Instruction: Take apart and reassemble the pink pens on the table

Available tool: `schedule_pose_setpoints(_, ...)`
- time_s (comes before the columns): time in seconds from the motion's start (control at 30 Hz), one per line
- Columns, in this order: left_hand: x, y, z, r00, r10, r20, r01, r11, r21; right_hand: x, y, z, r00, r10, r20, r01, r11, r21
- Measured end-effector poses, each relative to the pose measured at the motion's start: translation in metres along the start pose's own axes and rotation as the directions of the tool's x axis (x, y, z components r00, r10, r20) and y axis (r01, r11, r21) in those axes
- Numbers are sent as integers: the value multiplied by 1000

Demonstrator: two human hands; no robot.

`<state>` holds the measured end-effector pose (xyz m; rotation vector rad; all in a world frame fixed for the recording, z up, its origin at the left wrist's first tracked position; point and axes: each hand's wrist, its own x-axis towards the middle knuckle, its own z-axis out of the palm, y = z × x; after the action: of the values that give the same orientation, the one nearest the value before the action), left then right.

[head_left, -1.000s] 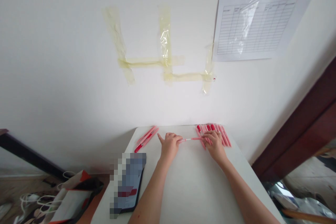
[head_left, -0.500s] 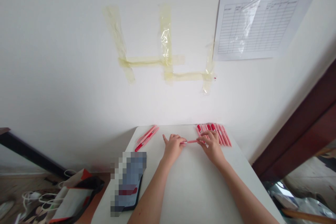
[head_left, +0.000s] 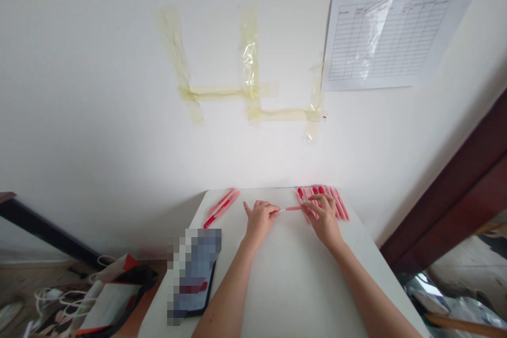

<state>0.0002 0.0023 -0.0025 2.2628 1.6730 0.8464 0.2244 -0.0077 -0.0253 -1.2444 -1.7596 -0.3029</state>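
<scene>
Down left on the floor, an orange-edged bag (head_left: 103, 303) sits, its contents hard to read. Up on the white table (head_left: 295, 285), left hand (head_left: 260, 223) and right hand (head_left: 325, 222) pinch opposite ends of a pink pen (head_left: 293, 208) by the row of pens (head_left: 341, 206), and they've parted slightly since half a second ago, more white showing! Fingers cover both ends.

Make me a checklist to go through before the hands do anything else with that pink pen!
1. Left hand gripping the pink pen: ok.
2. Right hand gripping its other end: ok.
3. Pen's parts fully joined: cannot tell, too small to see.
4. Left pile of pens apart from the left hand: ok, a gap shows.
5. Right row of pens in full view: not ok, the right hand hides some.
</scene>
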Motion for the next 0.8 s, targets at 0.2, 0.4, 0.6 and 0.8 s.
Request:
schedule_pose_setpoints(0.2,1,-3,-2,1000,-25,-10,26,999,22,-1,9,2,999,45,-7,-45,999,7)
schedule_pose_setpoints(0.4,1,-7,-3,999,-39,-17,41,997,66,-1,13,-1,997,82,-1,-82,997,14)
schedule_pose_setpoints(0.6,2,-10,-3,998,-54,13,53,992,118,-3,12,1,995,97,-10,-98,995,-25)
schedule_pose_setpoints(0.8,4,-14,1,996,-67,50,61,992,112,-8,-4,8,997,35,75,-28,995,-99)
